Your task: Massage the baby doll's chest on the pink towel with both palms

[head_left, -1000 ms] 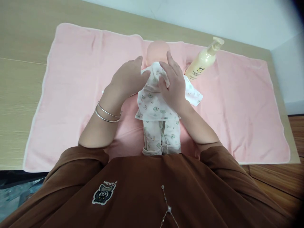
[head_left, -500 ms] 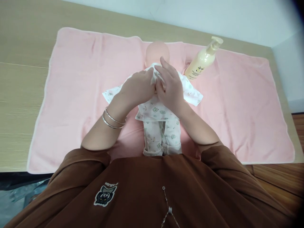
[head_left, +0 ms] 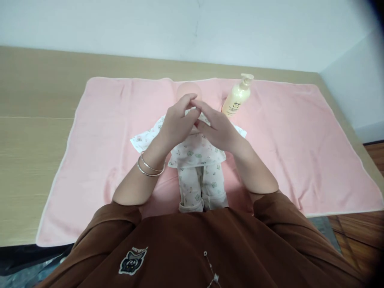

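White cotton printed with small animal figures clothes the doll (head_left: 196, 160), which lies on its back along the middle of the pink towel (head_left: 285, 140), head away from the person and feet at the near edge, just before the brown shirt (head_left: 195, 248); both hands sit over its chest and collar, hiding the neck and most of the top, with the bare head showing just beyond the fingertips; the left hand (head_left: 177, 124), its wrist ringed by two silver bangles (head_left: 149, 167), is curled with thumb and fingers pinched narrow at the collar; the right hand (head_left: 217, 128) lies against it, fingers drawn close and meeting the left fingertips above the doll's throat; whether cloth is caught between them cannot be told; the top's sleeves spread out flat to either side of the hands; a cream pump bottle (head_left: 237, 98) stands on the towel just right of the head, apart from the right hand; the towel covers the pale wooden surface (head_left: 33, 140), with a white wall behind.
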A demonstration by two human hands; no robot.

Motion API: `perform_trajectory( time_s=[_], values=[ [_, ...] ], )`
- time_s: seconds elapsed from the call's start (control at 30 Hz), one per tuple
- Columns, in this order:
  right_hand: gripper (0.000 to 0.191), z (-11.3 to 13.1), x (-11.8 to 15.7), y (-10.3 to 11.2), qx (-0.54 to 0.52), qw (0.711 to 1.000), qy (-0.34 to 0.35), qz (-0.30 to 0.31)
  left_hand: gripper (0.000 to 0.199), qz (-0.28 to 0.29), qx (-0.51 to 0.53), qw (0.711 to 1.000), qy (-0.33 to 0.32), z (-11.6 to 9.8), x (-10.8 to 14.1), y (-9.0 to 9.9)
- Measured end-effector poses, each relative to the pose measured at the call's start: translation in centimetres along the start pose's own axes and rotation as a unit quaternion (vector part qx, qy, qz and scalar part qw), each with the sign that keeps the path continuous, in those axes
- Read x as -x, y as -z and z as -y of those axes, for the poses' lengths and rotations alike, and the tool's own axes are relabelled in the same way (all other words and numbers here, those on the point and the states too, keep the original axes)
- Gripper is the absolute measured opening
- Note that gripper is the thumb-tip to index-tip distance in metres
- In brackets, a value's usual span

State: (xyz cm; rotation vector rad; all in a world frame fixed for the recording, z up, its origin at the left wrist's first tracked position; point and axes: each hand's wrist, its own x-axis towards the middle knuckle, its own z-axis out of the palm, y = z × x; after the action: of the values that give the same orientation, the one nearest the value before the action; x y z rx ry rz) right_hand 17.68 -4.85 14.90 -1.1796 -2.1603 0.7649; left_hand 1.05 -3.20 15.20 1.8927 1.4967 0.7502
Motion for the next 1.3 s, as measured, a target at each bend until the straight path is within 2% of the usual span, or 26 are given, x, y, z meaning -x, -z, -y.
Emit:
perform_trajectory(
  time_s=[0.07,0.13,0.2,0.27,0.37,0.5,0.63,0.8,0.83,0.9,1.0,1.1,1.23,1.3],
  values=[
    [0.051,-0.6,0.2,2.1,-0.023,0.998,0.024,-0.05,0.05,-0.02,0.104,0.994,-0.026,-1.5,-1.2,-0.8],
    [0.052,-2.0,0.1,3.9,-0.014,0.992,0.017,-0.124,0.047,0.006,0.214,0.977,-0.02,-2.9,-2.9,-2.0],
    [0.055,-4.1,-0.2,5.4,0.051,0.977,-0.04,-0.201,0.049,0.061,0.292,0.954,0.021,-3.8,-5.2,-3.4],
    [0.056,-6.5,-0.7,6.5,0.147,0.951,-0.117,-0.244,0.056,0.072,0.342,0.936,0.052,-4.1,-7.8,-5.0],
    [0.058,-9.9,-1.5,7.4,0.209,0.933,-0.169,-0.239,0.063,0.064,0.437,0.894,0.08,-3.8,-11.3,-7.6],
    [0.063,-12.4,-2.7,6.7,0.242,0.937,-0.148,-0.204,0.063,0.108,0.508,0.847,0.114,-3.6,-14.5,-9.7],
    [0.072,-11.9,-3.3,5.7,0.305,0.92,-0.161,-0.184,0.065,0.109,0.54,0.825,0.124,-4.8,-15.5,-9.7],
    [0.066,-10.9,-3.7,5.3,0.344,0.905,-0.159,-0.194,0.078,0.116,0.601,0.772,0.173,-5.7,-15.0,-8.9],
    [0.062,-10.8,-3.8,5.3,0.34,0.904,-0.161,-0.203,0.079,0.117,0.6,0.772,0.176,-5.6,-14.8,-8.9],
    [0.053,-10.5,-4.3,5.3,0.33,0.903,-0.17,-0.218,0.076,0.118,0.566,0.8,0.16,-4.8,-14.6,-8.8],
    [0.053,-10.0,-5.0,5.3,0.343,0.892,-0.21,-0.207,0.066,0.114,0.469,0.874,0.06,-3.1,-14.1,-8.2],
    [0.054,-9.9,-5.4,5.3,0.349,0.884,-0.231,-0.208,0.063,0.098,0.379,0.92,-0.03,-1.5,-12.4,-6.2],
    [0.058,-10.1,-5.1,5.2,0.33,0.885,-0.231,-0.235,0.062,0.05,0.256,0.965,-0.035,-0.4,-7.9,-2.3],
    [0.063,-9.9,-4.9,5.2,0.316,0.887,-0.244,-0.231,0.064,0.056,0.27,0.961,-0.005,-0.3,-5.3,-0.5]
  ],
)
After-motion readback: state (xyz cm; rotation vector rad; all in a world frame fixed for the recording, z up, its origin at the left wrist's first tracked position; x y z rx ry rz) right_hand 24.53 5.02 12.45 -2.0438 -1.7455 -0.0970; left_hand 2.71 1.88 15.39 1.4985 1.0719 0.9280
